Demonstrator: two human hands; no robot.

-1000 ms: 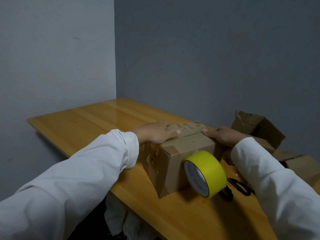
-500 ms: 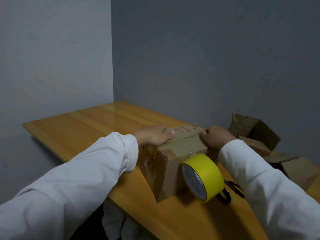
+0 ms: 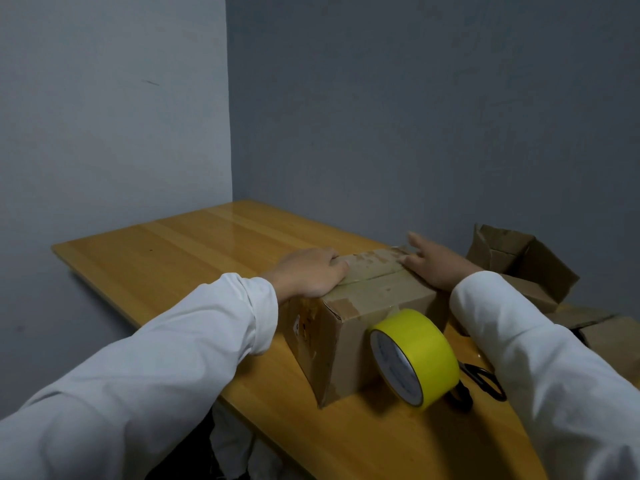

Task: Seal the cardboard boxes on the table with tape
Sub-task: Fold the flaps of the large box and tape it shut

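Observation:
A closed brown cardboard box (image 3: 367,306) lies on the wooden table (image 3: 180,258), its top flaps meeting along a seam. My left hand (image 3: 310,273) rests on the box's left top edge, fingers bent over the flap. At the far right end of the top my right hand (image 3: 433,266) lies with fingers straight and spread, some lifted off the cardboard. A yellow tape roll (image 3: 414,355) stands on edge against the box's near side, with a strip running up to the box edge.
Black scissors (image 3: 483,379) lie right of the tape roll. An open cardboard box (image 3: 519,258) stands at the back right, with another box (image 3: 613,337) nearer at the right edge. Walls close the table's far side and left.
My right hand slid toward the far end of the box top and its fingers opened and spread. My left hand stayed on the left edge. The view shifted slightly.

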